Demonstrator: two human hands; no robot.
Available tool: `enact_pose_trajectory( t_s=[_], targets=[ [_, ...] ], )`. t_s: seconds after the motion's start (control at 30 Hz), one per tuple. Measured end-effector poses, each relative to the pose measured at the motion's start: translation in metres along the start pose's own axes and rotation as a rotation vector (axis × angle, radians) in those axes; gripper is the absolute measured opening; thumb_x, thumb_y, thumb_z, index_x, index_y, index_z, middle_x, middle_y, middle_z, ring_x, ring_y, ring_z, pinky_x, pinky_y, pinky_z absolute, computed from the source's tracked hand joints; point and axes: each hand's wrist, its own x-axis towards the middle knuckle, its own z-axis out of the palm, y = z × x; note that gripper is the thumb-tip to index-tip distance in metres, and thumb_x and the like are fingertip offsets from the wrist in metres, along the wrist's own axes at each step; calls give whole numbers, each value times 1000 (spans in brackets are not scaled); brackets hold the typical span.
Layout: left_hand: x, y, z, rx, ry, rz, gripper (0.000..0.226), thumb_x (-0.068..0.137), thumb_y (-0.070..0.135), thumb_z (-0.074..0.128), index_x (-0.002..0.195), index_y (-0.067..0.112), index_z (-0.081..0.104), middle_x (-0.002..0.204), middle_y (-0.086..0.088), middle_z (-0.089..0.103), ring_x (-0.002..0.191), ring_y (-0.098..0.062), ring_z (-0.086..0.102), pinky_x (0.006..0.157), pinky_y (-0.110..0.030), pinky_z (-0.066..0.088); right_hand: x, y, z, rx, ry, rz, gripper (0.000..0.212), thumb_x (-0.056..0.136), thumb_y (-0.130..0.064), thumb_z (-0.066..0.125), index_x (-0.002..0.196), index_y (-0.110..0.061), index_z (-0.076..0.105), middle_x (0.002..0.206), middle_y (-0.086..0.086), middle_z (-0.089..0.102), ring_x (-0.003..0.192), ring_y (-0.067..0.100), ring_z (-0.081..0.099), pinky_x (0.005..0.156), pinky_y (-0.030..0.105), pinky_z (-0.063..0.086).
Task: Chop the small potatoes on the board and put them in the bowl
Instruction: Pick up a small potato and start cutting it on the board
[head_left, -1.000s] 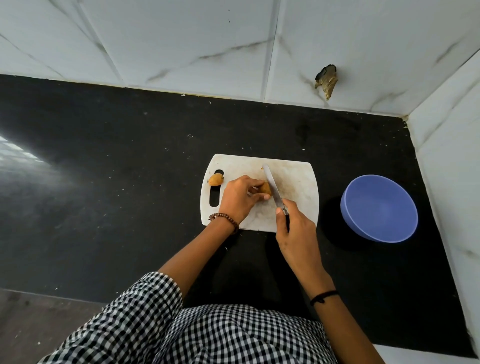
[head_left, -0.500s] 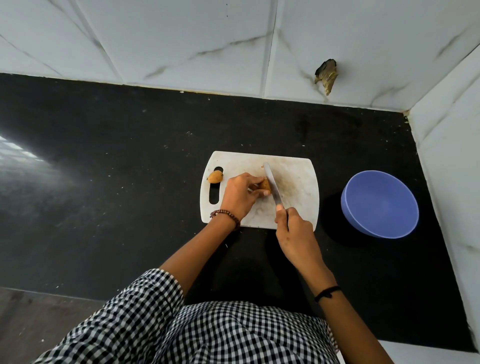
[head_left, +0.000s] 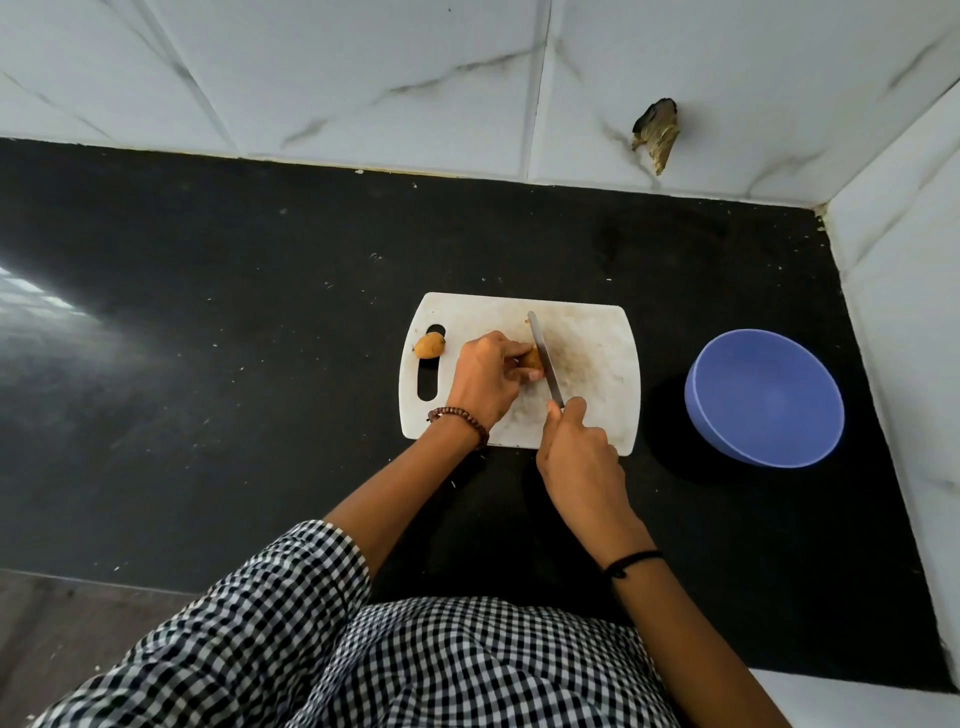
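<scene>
A white cutting board (head_left: 592, 332) lies on the black counter. My left hand (head_left: 485, 379) pins a small brown potato (head_left: 532, 360) to the middle of the board, fingers curled over it. My right hand (head_left: 576, 452) grips the handle of a knife (head_left: 544, 358), whose blade lies against the potato's right side. A second small potato (head_left: 429, 346) rests by the board's handle slot at the left edge. The blue bowl (head_left: 763, 397) stands to the right of the board, apart from it, and looks empty.
The black counter (head_left: 208, 364) stretches far to the left. White marble tiles form the back wall (head_left: 363, 78) and the right wall (head_left: 909, 312), close beside the bowl. A brown broken patch (head_left: 655, 130) marks the back wall.
The knife blade has shifted slightly along the potato under my right hand. My left hand stays on the potato. The view has shifted a little.
</scene>
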Motion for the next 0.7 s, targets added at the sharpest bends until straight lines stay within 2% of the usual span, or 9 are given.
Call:
enact_pose_trajectory(
  t_s=[0.1,0.23,0.4,0.57,0.7],
  targets=[
    [1,0,0,12,-12,16,18,81,6,72,98,11,75,92,-4,67,78,-10,62,75,-4,45,10,-3,-3,3,-18,-15,40,108,-37,27,133,-7,37,93,10,60,80,27,64,65,36,49],
    [1,-5,1,17,4,6,17,82,7,71,98,11,75,91,-3,67,78,-9,61,70,1,41,21,-8,-8,15,-61,-35,38,108,-38,27,131,-9,36,103,13,62,88,30,64,68,39,49],
    [0,-9,0,-31,19,-4,20,79,14,76,99,10,75,91,-4,68,83,-14,65,83,-20,52,28,-11,-12,49,-96,-59,40,108,-40,22,127,-10,38,109,16,61,97,36,63,73,43,45],
    [-2,-9,1,-100,40,-48,24,77,10,77,101,8,74,92,-2,67,83,-9,65,80,-6,47,25,-11,-11,90,-106,-42,41,108,-41,21,127,-10,39,111,18,61,100,39,61,76,46,46],
    [-2,-10,1,-95,46,-59,30,76,13,79,105,8,73,98,-5,69,89,-13,65,86,-16,50,13,-4,-6,90,-104,-56,43,108,-39,22,131,-6,37,113,22,60,101,44,60,78,49,46]
  ],
)
